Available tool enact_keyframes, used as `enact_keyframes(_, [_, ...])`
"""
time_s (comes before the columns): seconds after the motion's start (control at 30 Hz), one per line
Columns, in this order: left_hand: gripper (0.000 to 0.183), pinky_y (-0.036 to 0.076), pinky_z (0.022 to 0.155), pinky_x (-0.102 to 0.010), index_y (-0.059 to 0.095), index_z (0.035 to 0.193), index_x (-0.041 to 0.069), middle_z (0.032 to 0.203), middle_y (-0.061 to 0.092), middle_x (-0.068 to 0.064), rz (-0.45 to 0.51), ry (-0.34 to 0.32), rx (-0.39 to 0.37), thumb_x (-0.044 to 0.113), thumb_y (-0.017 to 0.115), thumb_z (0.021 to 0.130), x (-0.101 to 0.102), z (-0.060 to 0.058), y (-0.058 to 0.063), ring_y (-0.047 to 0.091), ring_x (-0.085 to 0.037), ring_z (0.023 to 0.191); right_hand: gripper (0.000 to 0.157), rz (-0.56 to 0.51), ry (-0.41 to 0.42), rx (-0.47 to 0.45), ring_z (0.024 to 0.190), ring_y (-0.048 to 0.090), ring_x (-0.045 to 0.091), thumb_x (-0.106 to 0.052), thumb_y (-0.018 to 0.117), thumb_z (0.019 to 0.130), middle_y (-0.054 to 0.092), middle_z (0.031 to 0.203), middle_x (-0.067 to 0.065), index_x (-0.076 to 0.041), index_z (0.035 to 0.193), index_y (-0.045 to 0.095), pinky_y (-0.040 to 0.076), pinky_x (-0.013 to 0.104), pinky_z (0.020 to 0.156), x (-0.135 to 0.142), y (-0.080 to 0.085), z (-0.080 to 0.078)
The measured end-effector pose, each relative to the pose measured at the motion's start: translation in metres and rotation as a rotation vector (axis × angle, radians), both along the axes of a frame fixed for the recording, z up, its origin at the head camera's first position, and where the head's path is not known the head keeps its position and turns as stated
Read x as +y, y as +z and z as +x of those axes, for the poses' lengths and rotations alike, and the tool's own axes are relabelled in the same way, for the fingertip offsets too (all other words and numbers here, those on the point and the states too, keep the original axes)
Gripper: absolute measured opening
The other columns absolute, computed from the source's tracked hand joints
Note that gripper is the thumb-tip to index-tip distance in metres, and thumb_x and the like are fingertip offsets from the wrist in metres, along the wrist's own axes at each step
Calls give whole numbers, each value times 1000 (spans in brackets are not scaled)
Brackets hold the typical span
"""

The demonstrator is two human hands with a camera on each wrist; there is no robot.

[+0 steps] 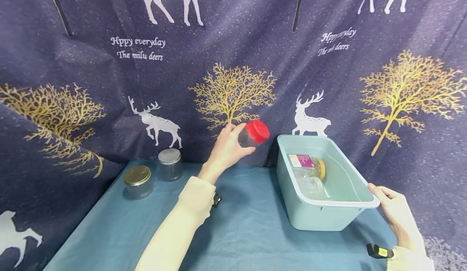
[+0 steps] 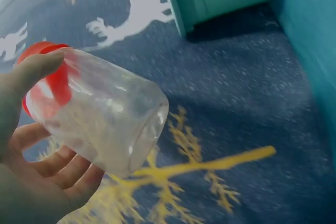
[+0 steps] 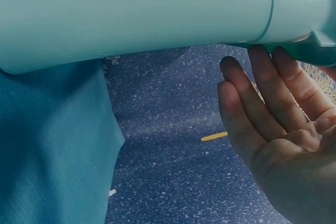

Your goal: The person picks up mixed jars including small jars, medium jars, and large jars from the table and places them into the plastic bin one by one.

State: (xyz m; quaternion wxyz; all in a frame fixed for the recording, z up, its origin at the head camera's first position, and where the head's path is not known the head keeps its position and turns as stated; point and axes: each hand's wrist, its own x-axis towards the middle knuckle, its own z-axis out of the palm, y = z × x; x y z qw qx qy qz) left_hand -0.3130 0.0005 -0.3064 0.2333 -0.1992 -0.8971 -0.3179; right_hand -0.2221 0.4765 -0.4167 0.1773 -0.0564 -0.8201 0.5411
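Note:
My left hand [image 1: 228,149] holds a clear plastic jar with a red lid [image 1: 258,131] in the air, left of the pale green plastic bin [image 1: 319,218]. In the left wrist view the jar [image 2: 113,111] lies tilted, thumb by its lid and fingers beneath. At the bin's near right corner, my right hand [image 1: 394,206] pinches the rim, thumb on top. Seen from the right wrist, its fingers [image 3: 268,93] reach up under the rim. Inside the bin lie a jar with a yellow lid and purple label [image 1: 306,161] and another clear container [image 1: 310,188].
Toward the table's back left stand a clear jar with a gold lid [image 1: 138,182] and one with a silver lid [image 1: 170,164]. A blue cloth [image 1: 240,230] covers the table. Behind it hangs a dark curtain [image 1: 233,44] printed with deer and trees.

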Motion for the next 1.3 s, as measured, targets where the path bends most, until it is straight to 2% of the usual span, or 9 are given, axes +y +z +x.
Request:
enact_keyframes(0.13, [77, 47, 83, -41, 52, 140, 16, 112, 53, -8, -153, -29, 45, 41, 83, 75, 24, 3, 15, 51, -25, 101, 26, 12, -7, 3, 60, 54, 4, -27, 59, 99, 63, 66, -13, -23, 77, 74, 45, 21, 52, 0, 0, -1])
enact_keyframes(0.3, [76, 45, 86, -38, 50, 141, 17, 115, 52, -7, -370, -33, 79, 46, 78, 77, 55, 7, 31, 51, -23, 102, 26, 51, -22, 2, 62, 54, 3, -29, 59, 99, 64, 67, -15, -24, 78, 74, 45, 20, 54, 1, -1, -2])
enact_keyframes(0.4, [75, 45, 86, -38, 50, 141, 18, 115, 52, -6, -453, -36, 90, 47, 76, 78, 73, 11, 36, 51, -22, 102, 24, 66, -22, -5, 67, 55, 1, -31, 59, 99, 65, 70, -16, -25, 81, 74, 45, 18, 58, 3, -2, -3])
enact_keyframes(0.5, [73, 47, 83, -37, 51, 139, 19, 113, 54, -6, -483, -51, 96, 50, 75, 78, 90, 16, 36, 53, -22, 101, 24, 73, -20, -11, 69, 56, 0, -31, 59, 99, 66, 72, -15, -22, 83, 75, 45, 17, 60, 3, -3, -3])
enact_keyframes(0.63, [69, 49, 80, -36, 55, 137, 21, 112, 55, -4, -488, -76, 100, 54, 72, 79, 111, 21, 30, 54, -21, 99, 25, 87, -15, -17, 71, 55, -1, -31, 59, 99, 66, 73, -16, -20, 84, 75, 44, 15, 62, 3, -2, -4])
enact_keyframes(0.87, [58, 49, 79, -35, 61, 126, 22, 110, 58, -3, -575, -108, 181, 52, 74, 77, 142, 31, 22, 57, -19, 97, 26, 101, -25, 7, 71, 54, -2, -30, 60, 99, 65, 70, -16, -19, 81, 75, 43, 14, 62, 4, 3, -4])
enact_keyframes(1.1, [58, 47, 79, -32, 58, 127, 25, 109, 55, 1, -580, -84, 154, 53, 73, 79, 161, 37, 9, 52, -15, 98, 25, 74, -6, 3, 68, 55, -1, -29, 60, 99, 65, 69, -16, -23, 80, 75, 45, 16, 60, 1, 0, -5])
enact_keyframes(1.3, [61, 45, 80, -29, 57, 129, 30, 110, 53, 5, -593, -130, 92, 56, 75, 77, 176, 41, 9, 50, -13, 99, 26, 89, -32, -17, 67, 54, 0, -30, 60, 98, 65, 68, -16, -22, 78, 75, 44, 17, 58, 5, -3, -3])
